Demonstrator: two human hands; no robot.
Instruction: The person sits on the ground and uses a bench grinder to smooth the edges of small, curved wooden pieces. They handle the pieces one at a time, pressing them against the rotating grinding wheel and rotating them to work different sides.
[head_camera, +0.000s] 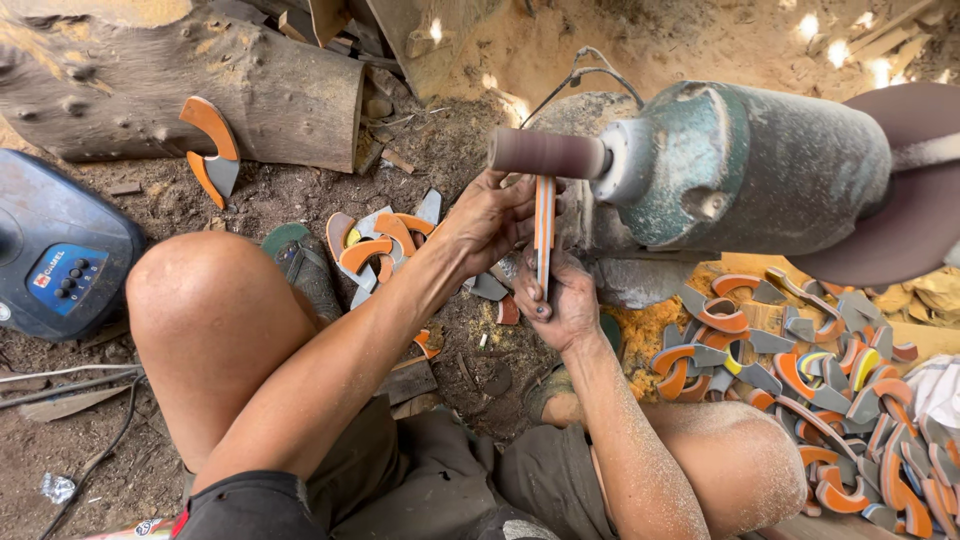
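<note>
A thin layered strip of orange, grey and white material (543, 232) stands upright under a spinning brown sanding drum (546, 153) that sticks out of a green motor housing (752, 168). My left hand (492, 220) pinches the strip's upper part from the left. Lower down, my right hand (556, 300) grips its bottom end. The strip's top edge touches the underside of the drum. Both my forearms are dusted with sawdust.
A pile of several orange and grey curved cut pieces (815, 385) lies at right, a smaller heap (380, 250) near my left knee. A log (190, 85) with one curved piece (212, 150) leaning on it lies behind. A blue device (60, 255) sits at left. A large brown sanding disc (920, 190) sits at right.
</note>
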